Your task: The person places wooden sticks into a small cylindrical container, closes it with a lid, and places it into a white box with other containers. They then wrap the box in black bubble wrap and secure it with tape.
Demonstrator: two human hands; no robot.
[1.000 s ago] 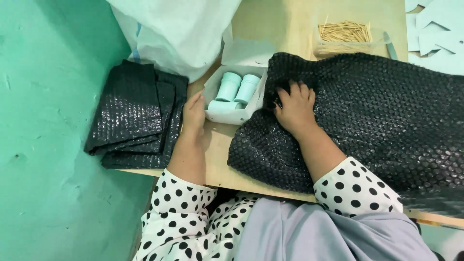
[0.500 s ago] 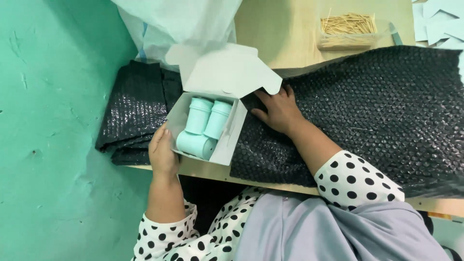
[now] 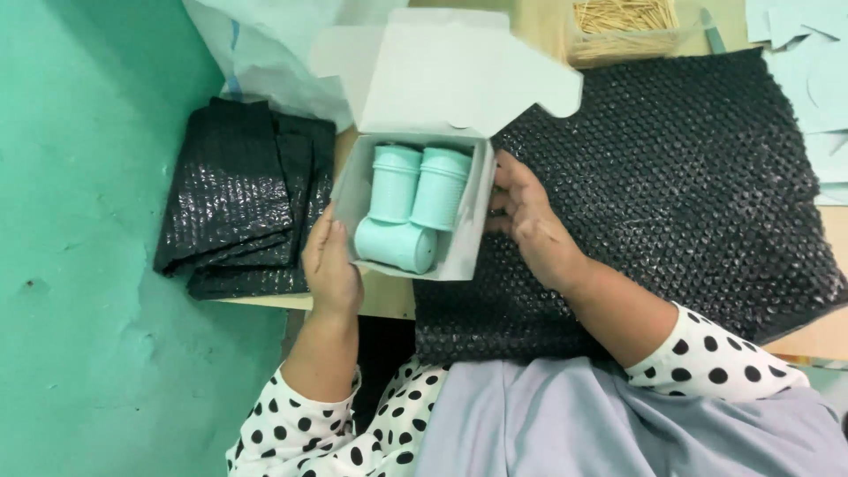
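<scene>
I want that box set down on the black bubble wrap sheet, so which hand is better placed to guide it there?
Probably the right hand: it holds the box on the side facing the bubble wrap sheet, right above it. The left hand grips the far side.

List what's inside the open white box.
The white box, held between left hand and right hand, holds three mint ribbed cylinders: two side by side, one crosswise. Anything beneath them is hidden.

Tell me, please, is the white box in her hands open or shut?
Open: the white box's lid flap stands raised, showing three mint-green containers inside, between left hand and right hand.
</scene>
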